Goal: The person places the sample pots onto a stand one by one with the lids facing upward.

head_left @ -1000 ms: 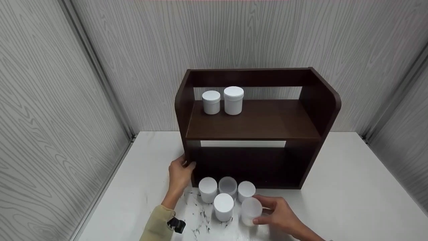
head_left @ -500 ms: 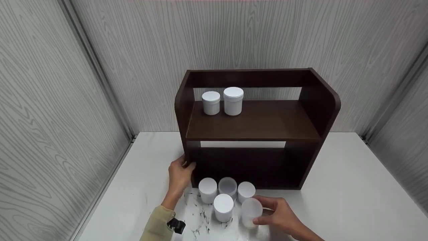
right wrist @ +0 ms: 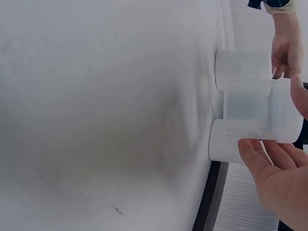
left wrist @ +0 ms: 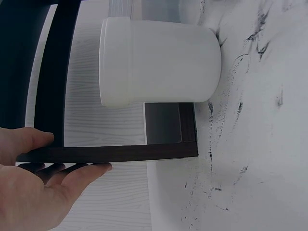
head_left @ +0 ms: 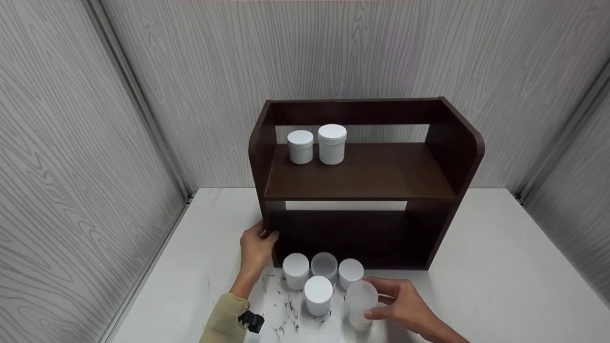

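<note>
My right hand [head_left: 400,305] holds a translucent jar [head_left: 360,300] by its upper part, thumb on one side and fingers on the other. The right wrist view shows this see-through jar [right wrist: 250,108] in front of white jars. At the shelf unit's left side panel [left wrist: 125,153], my left hand [head_left: 257,247] grips the panel's front edge between thumb and fingers. Three white lidded jars [head_left: 318,295] and another translucent jar [head_left: 324,265] stand grouped before the lower compartment. One white jar [left wrist: 163,62] looms large beside the left hand in the left wrist view.
The dark brown two-level shelf unit [head_left: 362,183] stands on a white table [head_left: 486,267]. On its upper shelf, two white lidded jars [head_left: 300,147] sit toward the left. Dark scuffs [head_left: 288,305] mark the tabletop near the jars. Grey wood-grain panels [head_left: 357,52] enclose the table.
The right hand and the translucent jar in it have shifted slightly right and toward the person. The left hand keeps its grip on the panel; the other jars stay put.
</note>
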Demonstrator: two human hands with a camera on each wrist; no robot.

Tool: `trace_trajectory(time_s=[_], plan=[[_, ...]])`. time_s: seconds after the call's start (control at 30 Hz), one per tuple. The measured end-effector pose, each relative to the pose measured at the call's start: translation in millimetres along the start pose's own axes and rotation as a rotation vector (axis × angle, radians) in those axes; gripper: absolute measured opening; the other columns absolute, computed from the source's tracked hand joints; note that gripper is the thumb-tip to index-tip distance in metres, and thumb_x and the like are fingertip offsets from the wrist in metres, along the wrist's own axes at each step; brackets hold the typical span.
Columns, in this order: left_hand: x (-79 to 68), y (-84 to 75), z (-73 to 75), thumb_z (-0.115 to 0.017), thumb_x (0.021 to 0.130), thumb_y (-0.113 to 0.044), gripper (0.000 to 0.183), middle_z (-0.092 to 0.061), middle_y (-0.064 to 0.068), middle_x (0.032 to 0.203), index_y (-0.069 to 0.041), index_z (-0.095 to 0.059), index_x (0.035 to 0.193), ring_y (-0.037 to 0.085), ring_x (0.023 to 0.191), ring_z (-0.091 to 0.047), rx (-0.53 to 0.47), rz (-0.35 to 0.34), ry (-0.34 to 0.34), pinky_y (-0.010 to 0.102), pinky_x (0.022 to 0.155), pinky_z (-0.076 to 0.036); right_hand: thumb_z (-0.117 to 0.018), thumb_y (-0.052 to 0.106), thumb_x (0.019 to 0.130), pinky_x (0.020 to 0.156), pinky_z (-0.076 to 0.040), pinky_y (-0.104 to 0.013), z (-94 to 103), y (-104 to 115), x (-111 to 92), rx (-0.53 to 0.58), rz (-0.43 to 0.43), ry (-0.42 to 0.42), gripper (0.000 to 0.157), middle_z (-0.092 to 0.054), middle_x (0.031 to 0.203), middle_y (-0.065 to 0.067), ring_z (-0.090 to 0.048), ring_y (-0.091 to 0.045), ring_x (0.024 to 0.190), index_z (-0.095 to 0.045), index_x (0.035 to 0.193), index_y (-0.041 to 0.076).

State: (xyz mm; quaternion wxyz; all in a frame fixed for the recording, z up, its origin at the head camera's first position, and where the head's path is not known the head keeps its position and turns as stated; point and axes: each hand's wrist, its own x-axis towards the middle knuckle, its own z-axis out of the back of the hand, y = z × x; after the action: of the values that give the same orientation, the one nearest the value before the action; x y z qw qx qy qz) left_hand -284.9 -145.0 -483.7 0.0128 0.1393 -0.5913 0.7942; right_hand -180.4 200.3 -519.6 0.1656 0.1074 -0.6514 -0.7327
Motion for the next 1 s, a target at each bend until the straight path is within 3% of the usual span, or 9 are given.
trace_trajectory(time_s=[0.37, 1.0], plan=[[1.9, 0.4, -0.7, -0.067, 0.099, -0.004, 0.047, -0.063, 0.032, 0.135, 0.014, -0.057, 0.141, 0.043, 0.123, -0.065, -0.007, -0.003, -0.013, 0.044, 0.097, -0.058, -0.09, 0.002, 0.08, 0.095, -0.058, -0.034, 5.1, 23.4, -4.4, 0.019, -0.05, -0.01, 0.067, -0.065, 0.138, -0.024, -0.067, -0.037, 0.121, -0.061, 0.14, -0.008], [0.4, 1.5, -0.3, -0.066, 0.1, -0.005, 0.05, -0.061, 0.031, 0.139, 0.014, -0.053, 0.145, 0.044, 0.125, -0.063, -0.012, -0.009, 0.009, 0.044, 0.097, -0.058, -0.089, 0.001, 0.08, 0.093, -0.06, -0.037, 16.1, 63.1, 1.5, 0.052, -0.03, 0.03, 0.063, -0.069, 0.132, -0.021, -0.067, -0.037, 0.121, -0.065, 0.138, -0.005]])
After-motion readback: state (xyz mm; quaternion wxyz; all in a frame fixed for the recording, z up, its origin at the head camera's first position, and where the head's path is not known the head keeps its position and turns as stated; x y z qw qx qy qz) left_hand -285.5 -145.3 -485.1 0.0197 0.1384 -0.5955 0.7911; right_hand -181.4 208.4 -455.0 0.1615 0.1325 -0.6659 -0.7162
